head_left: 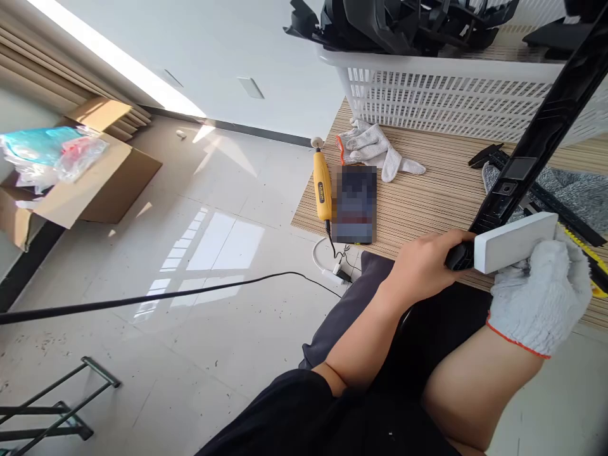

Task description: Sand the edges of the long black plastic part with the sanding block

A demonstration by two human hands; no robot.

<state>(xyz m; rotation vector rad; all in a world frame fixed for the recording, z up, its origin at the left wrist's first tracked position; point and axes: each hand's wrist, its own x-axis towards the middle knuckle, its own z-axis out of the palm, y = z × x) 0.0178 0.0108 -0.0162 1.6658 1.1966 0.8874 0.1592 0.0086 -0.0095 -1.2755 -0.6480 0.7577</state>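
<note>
My bare left hand (425,263) is closed round the lower end of a long black plastic trim strip (534,136), which slants up to the upper right. My right hand (541,301), in a white knit glove with an orange cuff edge, grips a white rectangular block (515,242). The block lies across the strip near my left fingers; whether it presses on the strip I cannot tell. Behind the strip are a black caliper (487,155) and a grey knit cloth or glove (579,193). A yellow-edged object (599,278) is partly hidden beside my right hand.
On the wooden table (441,202) lie a yellow rotary tool (322,187), a white glove (373,149) and a blurred dark rectangle (355,206). A white basket (441,98) of black plastic parts stands behind. A cable (190,291) crosses the floor; cardboard box (118,183) and folding frame (61,386) at left.
</note>
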